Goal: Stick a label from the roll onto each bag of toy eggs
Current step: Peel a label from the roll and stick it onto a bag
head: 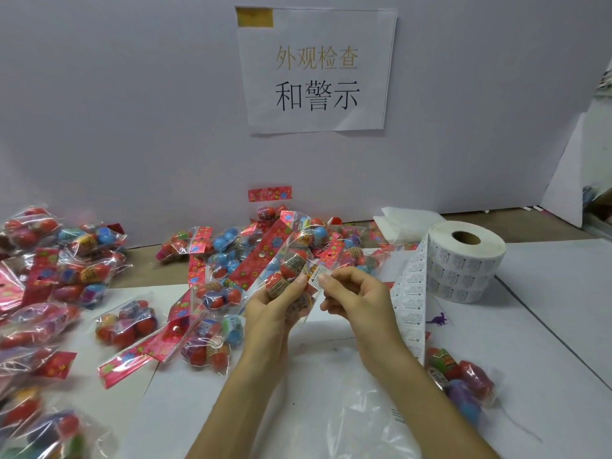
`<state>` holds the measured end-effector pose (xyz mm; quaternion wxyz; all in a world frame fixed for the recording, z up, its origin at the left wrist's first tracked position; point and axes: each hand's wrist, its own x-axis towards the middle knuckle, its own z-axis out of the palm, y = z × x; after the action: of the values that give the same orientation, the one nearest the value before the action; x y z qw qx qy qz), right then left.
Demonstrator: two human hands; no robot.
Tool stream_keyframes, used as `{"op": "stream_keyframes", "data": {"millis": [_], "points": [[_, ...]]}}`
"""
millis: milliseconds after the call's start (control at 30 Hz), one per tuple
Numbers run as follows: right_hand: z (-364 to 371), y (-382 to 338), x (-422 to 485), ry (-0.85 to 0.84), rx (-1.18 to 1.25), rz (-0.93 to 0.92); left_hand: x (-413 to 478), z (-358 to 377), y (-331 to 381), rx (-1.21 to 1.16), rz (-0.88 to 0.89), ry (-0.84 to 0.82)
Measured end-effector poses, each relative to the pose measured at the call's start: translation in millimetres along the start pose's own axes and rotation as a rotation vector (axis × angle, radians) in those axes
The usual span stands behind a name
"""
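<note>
Held above the middle of the counter (546, 309), the left hand (281, 303) is gripping a bag of toy eggs (293, 261) while the right hand (357, 293) is pinching a label (316, 276) onto it; slack film may be creasing it

Wall sign (316, 71) — "外观检查 和警示".

Lighting: even, soft, fairly bright; source out of view; cool lilac cast on the wall (132, 111).
Shadows: faint, soft-edged on the desk (546, 309).
Glare: small white glints on the cellophane bags (82, 260) and the clear film (347, 419).
Focus: centre sharp, sign (316, 71) legible; bags at the lower left edge smeared.
Distortion: wide-angle; desk lines splay outward, side panel (569, 180) leans.
</note>
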<state>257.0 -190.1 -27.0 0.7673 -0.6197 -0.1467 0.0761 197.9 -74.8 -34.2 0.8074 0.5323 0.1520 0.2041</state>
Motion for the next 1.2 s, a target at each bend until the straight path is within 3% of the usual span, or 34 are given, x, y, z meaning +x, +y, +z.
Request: {"op": "stream_keyframes", "data": {"millis": [600,867,1200], "points": [[-2.9,16.6,3.2,0.18,-0.21,0.009,3.7,-0.4,-7.2,0.039,0.006,0.003],[1.7,15.0,3.4,0.142,-0.086,0.15,6.7,-4.3,-5.5,-0.006,-0.032,-0.017],[-5.5,4.4,4.2,0.025,-0.169,-0.04,4.6,-2.2,-3.3,0.024,-0.023,-0.069]]}}
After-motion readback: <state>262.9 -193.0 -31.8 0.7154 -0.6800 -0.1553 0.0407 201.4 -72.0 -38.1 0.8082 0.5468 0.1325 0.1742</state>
